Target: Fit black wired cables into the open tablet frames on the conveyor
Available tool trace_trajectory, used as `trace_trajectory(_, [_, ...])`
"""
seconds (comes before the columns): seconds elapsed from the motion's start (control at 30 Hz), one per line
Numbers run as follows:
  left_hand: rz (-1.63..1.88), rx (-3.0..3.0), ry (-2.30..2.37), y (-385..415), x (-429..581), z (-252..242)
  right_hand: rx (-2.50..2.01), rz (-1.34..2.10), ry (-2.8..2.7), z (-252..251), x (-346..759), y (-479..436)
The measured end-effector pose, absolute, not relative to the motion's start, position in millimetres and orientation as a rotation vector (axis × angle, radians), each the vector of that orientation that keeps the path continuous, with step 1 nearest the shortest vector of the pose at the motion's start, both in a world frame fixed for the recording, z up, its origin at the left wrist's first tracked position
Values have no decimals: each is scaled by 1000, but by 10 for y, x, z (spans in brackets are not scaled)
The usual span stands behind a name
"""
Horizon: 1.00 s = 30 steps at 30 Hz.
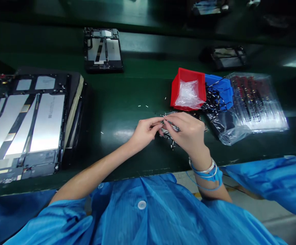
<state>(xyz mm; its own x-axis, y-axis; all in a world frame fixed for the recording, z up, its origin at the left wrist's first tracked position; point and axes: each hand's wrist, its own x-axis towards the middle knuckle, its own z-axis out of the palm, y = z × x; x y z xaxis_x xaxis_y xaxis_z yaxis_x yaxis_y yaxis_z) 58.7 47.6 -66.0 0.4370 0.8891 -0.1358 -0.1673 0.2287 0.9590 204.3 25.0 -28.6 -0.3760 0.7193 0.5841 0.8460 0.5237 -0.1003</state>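
Well, the left hand (144, 133) and right hand (186, 132) are working close together above the green table (117, 163), their grip pressed in, pinching a small silver-and-black cable (172, 125) between the fingertips. A blue wrist strap (205, 173) is circling the right wrist. A tangle of black cables (169, 139) is lying just beneath the hands. Beyond them, a red plastic bin (188, 89) is standing beside a blue container (220, 90) and a clear bag of parts (255, 102), while an opened tablet frame (27, 126) is lying to the left and another (102, 51) is lying farther off.

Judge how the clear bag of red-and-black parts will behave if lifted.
The clear plastic bag will likely flop: its near corner lies creased and slack. The parts inside look flat and light, so probably slide about. Its glossy film may slip.
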Motion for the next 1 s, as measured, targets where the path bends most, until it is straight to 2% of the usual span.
trace_trajectory(0.1, [786,1020,876,513,554,-624,-1289,-334,-2145,-246,2126,348])
trace_trajectory(0.3, [729,930,891,630,475,-635,-1773,-452,-1732,-197,2524,638])
trace_trajectory(0.57, [709,907,873,626,490,-612,-1352,21,-2204,-335,2002,349])
trace_trajectory(0.9, [709,921,879,570,521,-581,-1330,-227,-2270,-356,2016,344])
trace_trajectory(1.0, [690,903,861,589,494,-597,-1508,-291,-2092,-288,2215,437])
